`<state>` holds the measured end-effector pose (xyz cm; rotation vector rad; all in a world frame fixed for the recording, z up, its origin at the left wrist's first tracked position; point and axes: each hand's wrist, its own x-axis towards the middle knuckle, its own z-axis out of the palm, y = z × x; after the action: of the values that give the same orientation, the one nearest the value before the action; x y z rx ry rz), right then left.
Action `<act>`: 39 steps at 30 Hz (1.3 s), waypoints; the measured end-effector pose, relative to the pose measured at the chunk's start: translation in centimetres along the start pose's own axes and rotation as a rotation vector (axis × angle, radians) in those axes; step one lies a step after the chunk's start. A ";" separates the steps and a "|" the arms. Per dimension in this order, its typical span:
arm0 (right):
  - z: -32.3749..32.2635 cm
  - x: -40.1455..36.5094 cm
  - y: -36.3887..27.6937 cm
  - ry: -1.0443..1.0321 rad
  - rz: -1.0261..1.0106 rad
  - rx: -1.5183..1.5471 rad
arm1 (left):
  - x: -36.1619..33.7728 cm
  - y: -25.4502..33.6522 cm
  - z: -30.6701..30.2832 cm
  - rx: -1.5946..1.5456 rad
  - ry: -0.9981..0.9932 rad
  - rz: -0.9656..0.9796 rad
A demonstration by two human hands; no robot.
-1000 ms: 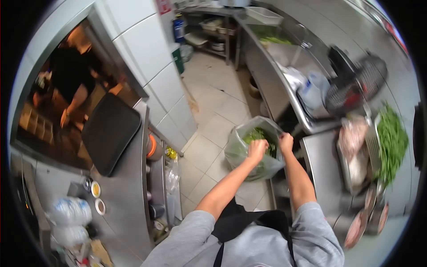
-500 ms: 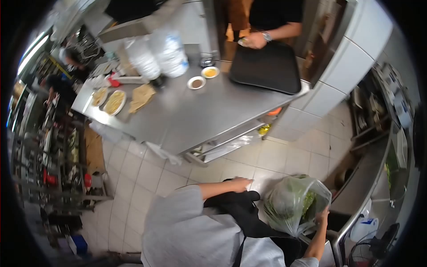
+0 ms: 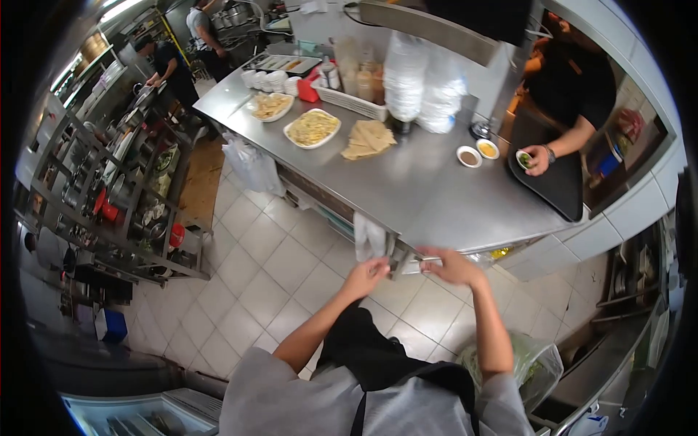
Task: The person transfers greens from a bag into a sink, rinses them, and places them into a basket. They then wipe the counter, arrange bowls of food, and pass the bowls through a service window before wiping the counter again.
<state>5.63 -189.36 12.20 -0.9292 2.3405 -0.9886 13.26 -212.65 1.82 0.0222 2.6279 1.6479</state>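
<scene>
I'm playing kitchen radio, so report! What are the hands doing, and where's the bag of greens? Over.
Left hand, right hand: apart, nothing seen in them. Bag of greens: lower right, partly hidden by right arm. Ahead: steel counter.

1. We're riding on the wearer's head, peering forward and steeply down, the grey shirt (image 3: 280,392) and black apron (image 3: 363,352) crowding the bottom edge!
2. Left hand (image 3: 367,277) and right hand (image 3: 454,267) sit mid-view, close in, the steel surface (image 3: 422,196) stretching out beyond them.
3. And it's a wide, fisheye sweep: floor tiles (image 3: 240,305) at left, tiled wall (image 3: 632,207) curving at right, a distant person (image 3: 169,69) up top left, black rounding the corners.
</scene>
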 end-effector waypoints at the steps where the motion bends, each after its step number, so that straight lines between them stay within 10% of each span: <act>1: -1.1 3.6 -1.2 -0.006 -0.043 -0.015 | 2.0 0.4 -2.7 -0.018 0.028 -0.015; 6: -3.5 25.9 -0.9 0.118 -0.052 -0.386 | 11.7 -1.4 -12.1 -0.240 0.175 0.131; 8: -3.2 34.2 1.1 0.712 -0.219 -0.667 | 15.3 -2.1 -14.9 -0.318 0.135 0.082; 10: -1.1 38.4 4.3 0.788 -0.154 -0.636 | 19.0 -3.7 -16.6 -0.482 0.062 0.000; 16: 6.0 34.5 -2.9 0.912 0.267 0.685 | 24.9 -2.7 -15.8 -0.704 -0.005 0.008; 18: 7.8 34.4 -6.4 1.279 0.269 1.205 | 23.6 -1.6 -14.9 -0.590 -0.130 -0.044; 22: 4.8 35.5 -1.8 1.202 0.323 1.053 | 21.6 -1.6 -19.0 -0.506 -0.418 0.036; 26: 0.7 40.1 0.9 1.074 0.317 0.425 | 20.4 -5.9 -27.0 -0.572 0.201 -0.094; 29: -0.7 44.5 -0.2 0.986 0.478 0.178 | 26.9 -8.1 -32.9 -0.341 0.221 -0.124; 33: 2.2 48.4 2.2 1.029 0.521 0.743 | 31.5 -8.6 -34.5 -0.545 -0.055 -0.190; 39: 9.7 48.4 -7.5 1.747 0.166 1.156 | 30.4 -8.9 -31.8 -0.741 -0.054 -0.197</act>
<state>-18.34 -232.61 5.40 1.0069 1.7117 -3.2252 -18.31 -244.08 6.88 -0.2012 1.7603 2.3621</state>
